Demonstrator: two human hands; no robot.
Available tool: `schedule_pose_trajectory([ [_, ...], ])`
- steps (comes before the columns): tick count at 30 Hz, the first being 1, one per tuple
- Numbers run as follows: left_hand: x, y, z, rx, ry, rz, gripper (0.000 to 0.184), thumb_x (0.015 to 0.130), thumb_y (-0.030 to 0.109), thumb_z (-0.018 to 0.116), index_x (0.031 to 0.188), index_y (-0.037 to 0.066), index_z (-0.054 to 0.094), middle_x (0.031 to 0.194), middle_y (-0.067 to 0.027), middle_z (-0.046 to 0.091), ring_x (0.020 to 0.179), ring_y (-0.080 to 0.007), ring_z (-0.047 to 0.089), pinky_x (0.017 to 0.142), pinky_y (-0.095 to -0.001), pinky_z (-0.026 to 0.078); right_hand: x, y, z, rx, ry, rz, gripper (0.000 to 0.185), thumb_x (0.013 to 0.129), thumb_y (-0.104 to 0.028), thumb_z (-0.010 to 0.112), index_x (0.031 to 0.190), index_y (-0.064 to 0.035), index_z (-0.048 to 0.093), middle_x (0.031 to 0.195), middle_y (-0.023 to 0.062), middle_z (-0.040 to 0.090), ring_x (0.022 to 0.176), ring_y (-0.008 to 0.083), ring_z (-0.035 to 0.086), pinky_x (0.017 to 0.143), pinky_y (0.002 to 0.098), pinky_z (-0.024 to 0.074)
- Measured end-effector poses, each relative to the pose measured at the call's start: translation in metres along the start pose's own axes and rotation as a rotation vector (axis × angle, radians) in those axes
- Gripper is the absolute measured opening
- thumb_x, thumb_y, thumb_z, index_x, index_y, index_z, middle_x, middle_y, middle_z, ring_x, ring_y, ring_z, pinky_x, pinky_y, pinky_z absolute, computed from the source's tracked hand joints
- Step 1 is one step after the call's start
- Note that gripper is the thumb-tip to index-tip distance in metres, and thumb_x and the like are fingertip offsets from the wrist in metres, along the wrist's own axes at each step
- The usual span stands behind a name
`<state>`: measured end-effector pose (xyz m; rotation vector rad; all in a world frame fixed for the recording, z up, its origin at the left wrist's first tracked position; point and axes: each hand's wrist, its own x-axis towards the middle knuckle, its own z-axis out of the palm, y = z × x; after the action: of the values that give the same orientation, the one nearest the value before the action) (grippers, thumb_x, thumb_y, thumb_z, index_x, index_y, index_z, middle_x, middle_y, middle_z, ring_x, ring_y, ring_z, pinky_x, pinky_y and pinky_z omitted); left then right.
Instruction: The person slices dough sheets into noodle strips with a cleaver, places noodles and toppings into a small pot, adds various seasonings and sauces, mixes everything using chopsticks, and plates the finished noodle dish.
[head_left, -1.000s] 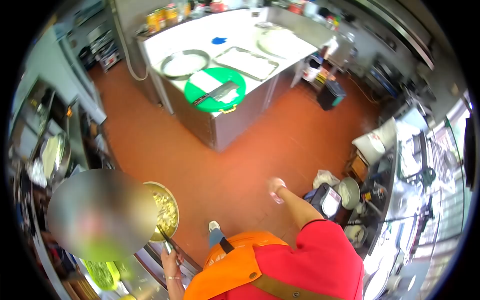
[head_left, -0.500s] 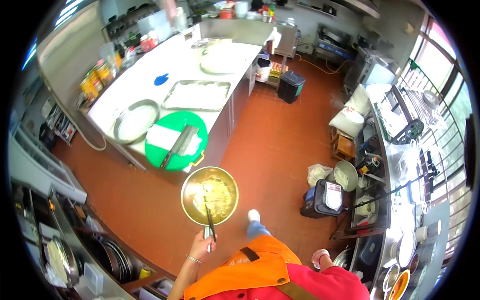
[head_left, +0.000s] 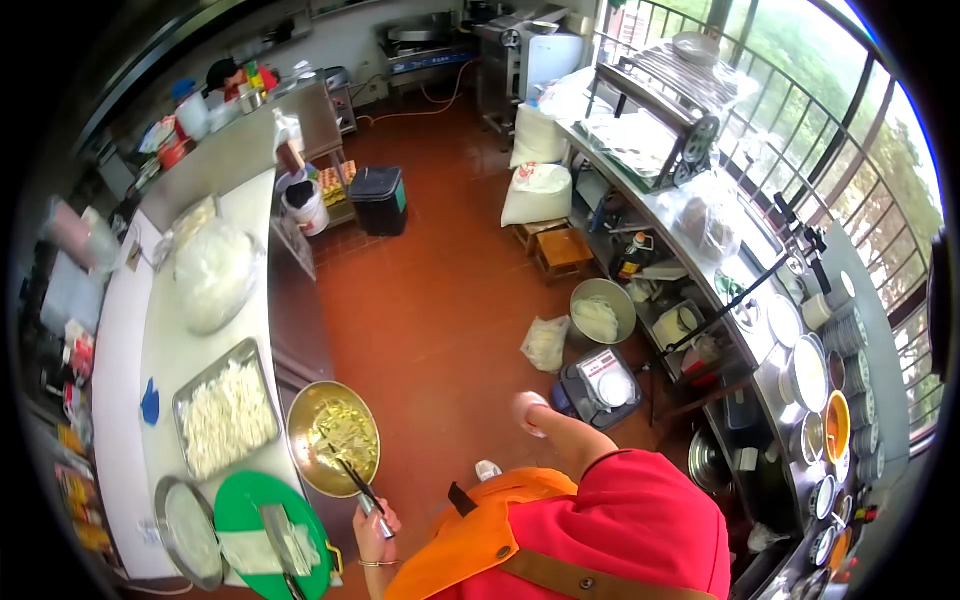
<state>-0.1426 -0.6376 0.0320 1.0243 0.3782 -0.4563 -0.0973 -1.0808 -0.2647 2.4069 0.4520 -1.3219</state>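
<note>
At the lower left, my left hand (head_left: 375,530) is closed around the handle of a metal pan (head_left: 298,432). Yellowish food strips (head_left: 343,432) lie in the pan. Dark chopsticks (head_left: 356,483) reach from the food back to the handle, held along it by the same hand. My right hand (head_left: 530,413), in what looks like a clear glove, is stretched forward over the floor. Its fingers are too blurred to read. Nearest to it is a weighing scale (head_left: 607,375) on a dark bin, carrying a round white item.
On the left counter are a tray of pale strips (head_left: 228,420), a green cutting board (head_left: 245,500) with a cleaver (head_left: 283,540), a round pan (head_left: 187,530) and a large plastic bag (head_left: 215,275). Right of the floor stand a metal bowl (head_left: 603,308), sacks (head_left: 537,195) and a shelf of dishes.
My view has turned right, toward the scale and shelf. The pan stays in my left hand, now beside the counter edge. My right arm has extended forward from my side.
</note>
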Motion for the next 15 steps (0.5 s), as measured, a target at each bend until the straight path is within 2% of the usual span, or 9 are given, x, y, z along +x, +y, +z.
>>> schedule_pose_trajectory([
  [3,0.06,0.048,0.009,0.038,0.017,0.032,0.008,0.089,0.001,0.046,0.096,0.006,0.047,0.074,-0.005,0.049,0.051,-0.0131,0.045,0.044,-0.0273,0.036,-0.027,0.023,-0.183,-0.274,0.255,-0.118,0.02,0.057,-0.019,0.086,0.075,-0.0209,0.077,0.083,-0.0026,0.072,0.076,0.0121,0.068,0.055,0.0328,0.0562],
  [6,0.117,0.087,0.014,0.037,0.066,0.073,0.008,0.088,0.001,0.047,0.095,0.005,0.046,0.073,-0.0049,0.048,0.051,-0.0131,0.045,0.044,-0.027,0.037,0.042,0.035,-0.262,-0.099,0.348,-0.078,0.021,0.056,-0.02,0.086,0.075,-0.0221,0.077,0.078,-0.0043,0.07,0.075,0.0135,0.068,0.055,0.0337,0.056],
  [9,0.183,0.122,0.009,0.101,0.101,0.071,0.008,0.088,0.001,0.047,0.096,0.005,0.046,0.074,-0.005,0.049,0.05,-0.0132,0.046,0.043,-0.0272,0.037,-0.007,0.049,-0.349,-0.122,0.287,-0.091,0.023,0.054,-0.018,0.085,0.076,-0.0216,0.077,0.078,-0.0039,0.07,0.077,0.0146,0.068,0.057,0.0339,0.0563],
  [13,0.294,0.184,0.003,0.173,0.09,0.049,0.012,0.09,0.002,0.048,0.101,0.004,0.048,0.076,-0.006,0.053,0.051,-0.0135,0.049,0.043,-0.0277,0.04,0.046,0.108,-0.335,-0.096,0.192,-0.089,0.022,0.053,-0.011,0.082,0.072,-0.0191,0.077,0.073,0.0009,0.071,0.072,0.018,0.071,0.059,0.0317,0.0571],
  [14,0.322,0.203,0.003,0.202,0.065,0.02,0.013,0.09,0.001,0.048,0.102,0.003,0.048,0.077,-0.0064,0.053,0.051,-0.0133,0.05,0.044,-0.0278,0.041,0.08,0.13,-0.289,-0.056,0.253,-0.073,0.018,0.057,-0.012,0.08,0.074,-0.018,0.077,0.076,0.0008,0.072,0.074,0.0177,0.071,0.059,0.0329,0.0574],
  [15,0.352,0.222,0.012,0.221,0.023,0.014,0.013,0.09,0.001,0.048,0.102,0.003,0.048,0.077,-0.0064,0.053,0.051,-0.0132,0.05,0.043,-0.0278,0.041,0.097,0.156,-0.256,-0.022,0.201,-0.046,0.017,0.06,-0.014,0.079,0.076,-0.0183,0.077,0.078,0.0007,0.072,0.076,0.0189,0.071,0.059,0.034,0.0572],
])
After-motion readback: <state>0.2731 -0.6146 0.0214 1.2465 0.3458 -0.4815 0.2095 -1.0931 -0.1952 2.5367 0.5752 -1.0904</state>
